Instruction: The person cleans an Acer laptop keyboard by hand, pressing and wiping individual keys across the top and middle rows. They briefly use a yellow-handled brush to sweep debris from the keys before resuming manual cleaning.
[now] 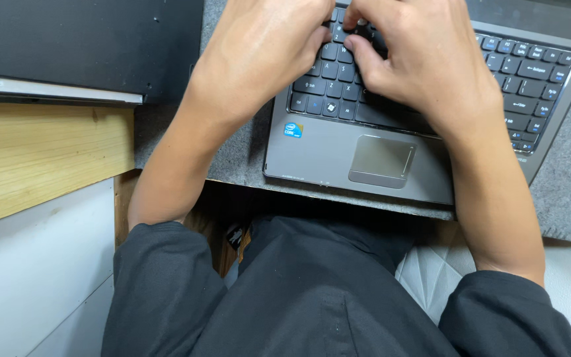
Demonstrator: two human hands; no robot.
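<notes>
On the grey mat [566, 185] of our bench, the laptop [318, 149] lies open. Our left hand [259, 49] and right hand [424, 59] curl together, fingertips pinching at one key [358, 30] of its keyboard [530, 79]. Prying too hard could snap its clip, we judge.

One label in sight: a small square sticker [293, 129], blue with a yellow corner, stuck flat on the grey palm rest of the laptop [312, 155], left of the touchpad [382, 160], just below the keys.
</notes>
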